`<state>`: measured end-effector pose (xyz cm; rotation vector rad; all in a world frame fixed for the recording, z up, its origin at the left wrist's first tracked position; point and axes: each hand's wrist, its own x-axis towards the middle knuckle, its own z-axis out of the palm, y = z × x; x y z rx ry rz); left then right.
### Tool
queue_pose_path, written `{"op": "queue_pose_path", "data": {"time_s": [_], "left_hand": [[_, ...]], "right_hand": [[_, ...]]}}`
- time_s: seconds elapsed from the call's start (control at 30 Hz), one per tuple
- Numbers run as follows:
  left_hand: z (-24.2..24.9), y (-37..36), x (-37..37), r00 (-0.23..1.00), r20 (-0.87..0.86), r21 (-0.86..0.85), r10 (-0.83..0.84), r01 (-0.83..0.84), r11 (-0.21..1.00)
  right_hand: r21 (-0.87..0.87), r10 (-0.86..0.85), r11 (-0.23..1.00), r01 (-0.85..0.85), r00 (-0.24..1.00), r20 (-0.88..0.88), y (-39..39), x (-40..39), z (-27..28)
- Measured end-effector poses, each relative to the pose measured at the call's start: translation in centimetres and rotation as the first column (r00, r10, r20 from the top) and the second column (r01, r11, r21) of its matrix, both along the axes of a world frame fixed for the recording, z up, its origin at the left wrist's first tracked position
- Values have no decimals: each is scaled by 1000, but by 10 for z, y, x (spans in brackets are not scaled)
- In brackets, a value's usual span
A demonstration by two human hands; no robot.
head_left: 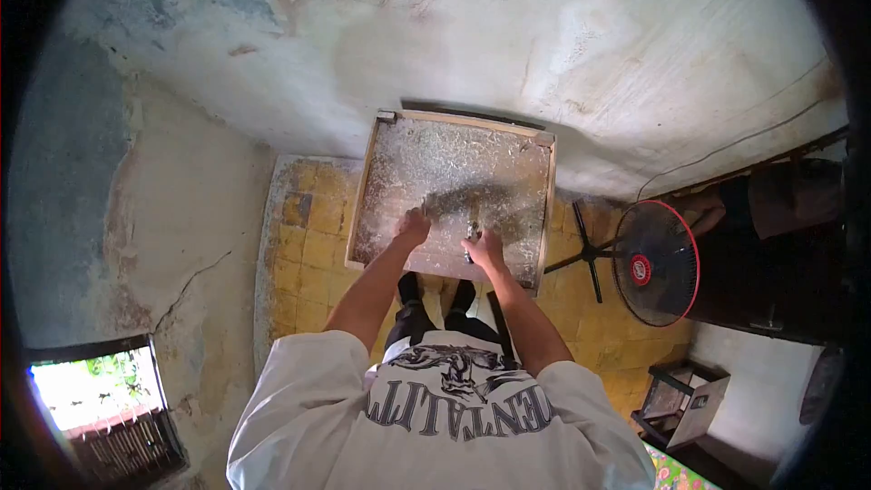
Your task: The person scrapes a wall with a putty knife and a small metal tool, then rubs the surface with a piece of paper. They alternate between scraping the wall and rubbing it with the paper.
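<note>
A wooden-framed tray (367, 168) stands in front of me, its flat surface covered with a thin layer of pale grainy flakes (454, 163). My left hand (415, 227) rests on the flakes near the tray's front edge, fingers curled. My right hand (484, 248) is beside it, closed around a small metal tool (470, 234) that points up onto the surface. Both forearms reach forward from my white printed shirt.
A standing fan (655, 263) with a red rim is to the right, its cross base (585, 254) by the tray. Yellow floor tiles (304, 254) lie below. A peeling wall (544, 45) is behind, a window (95, 390) at lower left, a small rack (676, 399) at lower right.
</note>
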<state>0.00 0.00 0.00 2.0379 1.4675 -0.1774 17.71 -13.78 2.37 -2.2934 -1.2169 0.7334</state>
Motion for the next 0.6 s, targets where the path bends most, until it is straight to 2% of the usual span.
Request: {"op": "queue_pose_path", "data": {"time_s": [0.07,0.1,0.13,0.17,0.2,0.23,0.3,0.33,0.37,0.4,0.47,0.5,0.6], "left_hand": [[-8,-1,-3,994,112,103,17,-29,994],[3,-17,-12,948,288,-49,133,-124,991],[25,-26,-4,848,456,-217,270,-188,958],[48,-34,-2,705,576,-379,414,-218,899],[61,-45,3,624,617,-449,480,-222,866],[64,-53,3,532,646,-509,548,-234,828],[79,-75,-9,453,721,-462,524,-250,851],[93,-104,-23,326,768,-458,551,-322,829],[86,-119,-35,20,803,-586,596,-163,794],[116,-134,-34,206,759,-513,618,-397,761],[136,-155,-55,226,761,-477,608,-440,761],[169,-165,-61,112,647,-657,755,-421,625],[204,-192,-94,-48,717,-646,696,-421,636]], "right_hand": [[-32,-13,999,9,994,-108,2,4,12],[0,-23,1000,24,981,-191,-9,-3,16],[26,-30,999,37,968,-250,-12,3,25],[54,-29,997,49,947,-320,-12,1,35],[136,-16,988,71,929,-370,-16,1,46],[168,-3,980,105,856,-517,-18,-1,51],[212,70,965,151,635,-769,-16,-8,61],[199,123,976,84,539,-833,-8,-26,93],[162,114,984,69,455,-883,-14,-30,119],[233,203,973,0,487,-849,-14,-37,115],[361,373,923,-131,529,-762,-12,-55,108],[360,400,916,-178,481,-780,-11,-68,118],[327,412,901,-284,333,-848,-20,-113,172]]}}
